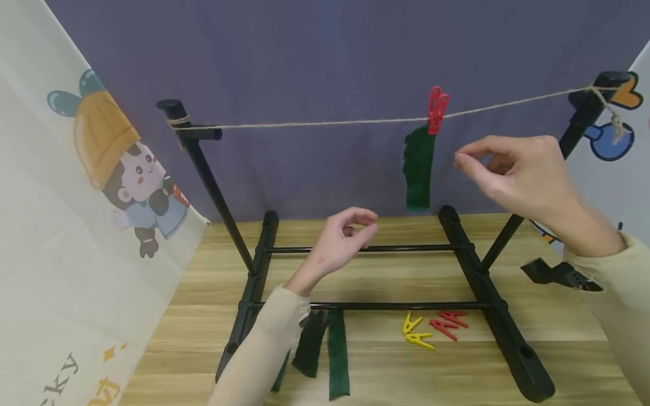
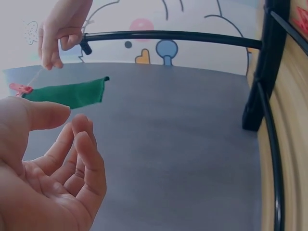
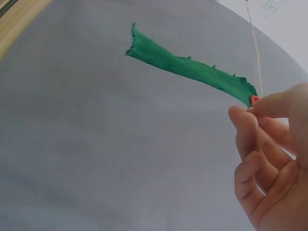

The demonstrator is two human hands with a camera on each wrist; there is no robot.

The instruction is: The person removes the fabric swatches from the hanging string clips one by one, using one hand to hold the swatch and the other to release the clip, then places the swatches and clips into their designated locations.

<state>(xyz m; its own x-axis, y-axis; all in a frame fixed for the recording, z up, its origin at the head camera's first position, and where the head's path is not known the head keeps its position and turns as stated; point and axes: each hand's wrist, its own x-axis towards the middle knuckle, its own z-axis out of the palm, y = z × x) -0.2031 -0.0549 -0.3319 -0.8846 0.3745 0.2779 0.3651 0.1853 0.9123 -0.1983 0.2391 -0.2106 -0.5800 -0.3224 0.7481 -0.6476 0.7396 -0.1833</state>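
A strip of green cloth (image 1: pixel 418 169) hangs from a twine line (image 1: pixel 304 123), clipped by a red clothespin (image 1: pixel 437 113) at its top. To the right of the cloth, my right hand (image 1: pixel 523 175) is raised with loosely bent fingers, thumb and index tips close together and apart from the clothespin. In the right wrist view, the thumb hides most of the clothespin (image 3: pixel 254 100). Lower and left of the cloth, my left hand (image 1: pixel 345 237) hovers over the black frame with nothing in it. The left wrist view shows a gap between its thumb and fingers.
Black posts (image 1: pixel 213 186) of the frame (image 1: pixel 472 276) hold the line at both ends. On the wooden table (image 1: pixel 386 372) lie yellow clothespins (image 1: pixel 419 339), red clothespins (image 1: pixel 444 329) and several dark green cloth strips (image 1: pixel 338 355), partly behind the left sleeve. A dark purple backdrop (image 1: pixel 304 56) stands behind.
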